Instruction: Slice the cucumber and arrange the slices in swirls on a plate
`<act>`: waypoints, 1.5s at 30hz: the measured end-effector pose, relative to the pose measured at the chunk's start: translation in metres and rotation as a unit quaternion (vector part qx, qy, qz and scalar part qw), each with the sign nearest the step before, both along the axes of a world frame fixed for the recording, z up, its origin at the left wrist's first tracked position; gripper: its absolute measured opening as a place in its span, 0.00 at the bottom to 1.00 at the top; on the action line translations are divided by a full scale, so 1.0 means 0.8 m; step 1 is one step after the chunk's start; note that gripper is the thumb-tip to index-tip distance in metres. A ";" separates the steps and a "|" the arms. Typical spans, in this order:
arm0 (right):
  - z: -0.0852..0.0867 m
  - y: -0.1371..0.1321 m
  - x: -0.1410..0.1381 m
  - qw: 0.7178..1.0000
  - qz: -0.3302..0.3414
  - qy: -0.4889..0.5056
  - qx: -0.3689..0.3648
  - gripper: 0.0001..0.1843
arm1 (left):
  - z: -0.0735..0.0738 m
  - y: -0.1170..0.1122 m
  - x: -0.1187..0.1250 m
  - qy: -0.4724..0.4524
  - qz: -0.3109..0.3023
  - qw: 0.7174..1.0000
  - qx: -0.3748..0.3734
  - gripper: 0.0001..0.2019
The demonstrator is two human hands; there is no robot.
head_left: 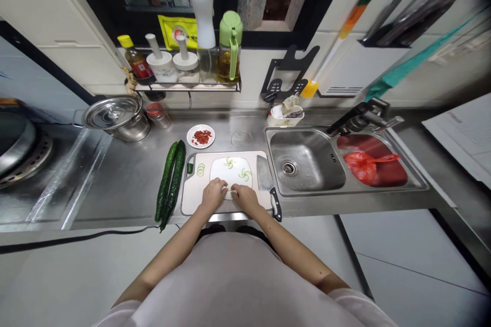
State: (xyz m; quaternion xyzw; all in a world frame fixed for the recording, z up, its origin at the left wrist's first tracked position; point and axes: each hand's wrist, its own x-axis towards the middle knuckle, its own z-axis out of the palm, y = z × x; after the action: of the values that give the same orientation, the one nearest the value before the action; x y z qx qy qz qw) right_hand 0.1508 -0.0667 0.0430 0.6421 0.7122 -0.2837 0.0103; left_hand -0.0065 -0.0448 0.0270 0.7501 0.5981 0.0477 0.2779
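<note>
A white plate (218, 166) rests on the pale cutting board (192, 196). On its far part, thin cucumber slices (244, 174) form two pinwheel shapes. My left hand (213, 196) and my right hand (246, 199) meet over the plate's near edge, fingertips pinched around small pale-green cucumber slices, mostly hidden by the fingers. Left of the plate lie a few overlapping cucumber rounds (200, 169) and a dark green cucumber end (190, 168). A kitchen knife (264, 173) with a black handle lies along the board's right side.
Two whole cucumbers (173, 184) lie left of the board. Behind it is a small dish (189, 138) of red bits. A steel sink (314, 163) is at right, with a red plastic bag (360, 166) in its second basin. A lidded pot (134, 125) stands back left.
</note>
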 end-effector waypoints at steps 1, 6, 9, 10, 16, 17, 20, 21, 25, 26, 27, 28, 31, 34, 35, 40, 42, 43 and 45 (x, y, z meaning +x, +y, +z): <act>0.000 -0.002 -0.001 1.000 0.003 -0.004 -0.005 0.14 | 0.000 -0.001 0.001 0.002 -0.001 1.000 -0.001 0.10; 0.001 -0.009 -0.005 1.000 0.011 -0.010 -0.027 0.17 | -0.002 -0.002 0.005 0.006 0.008 1.000 -0.016 0.11; 0.002 -0.011 -0.006 1.000 0.003 -0.006 -0.028 0.18 | -0.001 -0.001 0.004 0.001 0.010 1.000 -0.020 0.11; 0.003 -0.012 -0.006 1.000 0.001 -0.005 -0.026 0.18 | 0.000 -0.001 0.004 0.000 0.011 1.000 -0.019 0.10; 0.005 -0.012 -0.005 0.999 0.019 -0.018 -0.022 0.19 | -0.001 0.000 0.004 0.001 0.004 1.000 -0.011 0.10; 0.005 -0.012 -0.005 0.999 0.021 -0.017 -0.021 0.19 | -0.002 0.000 0.004 0.001 0.002 1.000 -0.013 0.10; 0.005 -0.012 -0.004 0.999 0.021 -0.015 -0.021 0.18 | -0.004 0.000 0.005 0.004 -0.003 1.000 -0.013 0.10; 0.004 -0.012 -0.004 0.999 0.021 -0.014 -0.022 0.18 | -0.004 0.000 0.005 0.005 -0.003 1.000 -0.012 0.10; 0.001 -0.012 -0.003 1.000 0.020 -0.010 -0.022 0.18 | -0.003 0.000 0.005 0.003 -0.004 1.000 -0.014 0.11; 0.001 -0.012 -0.003 1.000 0.019 -0.010 -0.023 0.18 | -0.003 0.000 0.005 0.001 -0.003 1.000 -0.015 0.11; 0.000 -0.012 -0.003 1.000 0.018 -0.010 -0.024 0.18 | -0.002 0.000 0.005 0.000 -0.003 1.000 -0.016 0.11; 0.000 -0.012 -0.003 0.999 0.017 -0.010 -0.025 0.18 | -0.002 0.000 0.005 -0.002 -0.003 1.000 -0.019 0.11; 0.001 -0.012 -0.003 0.999 0.016 -0.010 -0.028 0.18 | -0.001 0.000 0.006 -0.007 0.000 1.000 -0.022 0.10; 0.003 -0.013 -0.003 1.000 0.017 -0.008 -0.024 0.17 | 0.000 -0.001 0.008 -0.008 0.006 1.000 -0.028 0.11; 0.004 -0.013 -0.002 1.000 0.017 -0.007 -0.021 0.17 | 0.001 -0.001 0.008 -0.007 0.008 1.000 -0.030 0.11; 0.003 -0.013 0.000 1.000 0.008 0.007 -0.009 0.16 | -0.001 -0.002 0.011 -0.015 0.016 0.999 -0.029 0.11; 0.002 -0.013 0.001 1.000 0.000 0.012 -0.004 0.17 | -0.002 -0.001 0.011 -0.024 0.014 0.999 -0.027 0.11; 0.001 -0.013 0.002 1.000 -0.004 0.018 -0.002 0.17 | -0.002 -0.001 0.012 -0.026 0.013 0.999 -0.026 0.11; 0.000 -0.012 0.004 0.999 -0.020 0.033 0.002 0.17 | 0.000 -0.001 0.013 -0.027 0.018 0.999 -0.030 0.10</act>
State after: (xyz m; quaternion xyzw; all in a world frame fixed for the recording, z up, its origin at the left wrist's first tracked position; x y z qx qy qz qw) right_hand 0.1537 -0.0760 0.0426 0.6466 0.6996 -0.3034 -0.0201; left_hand 0.0042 -0.0455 0.0268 0.7289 0.6051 0.0554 0.3153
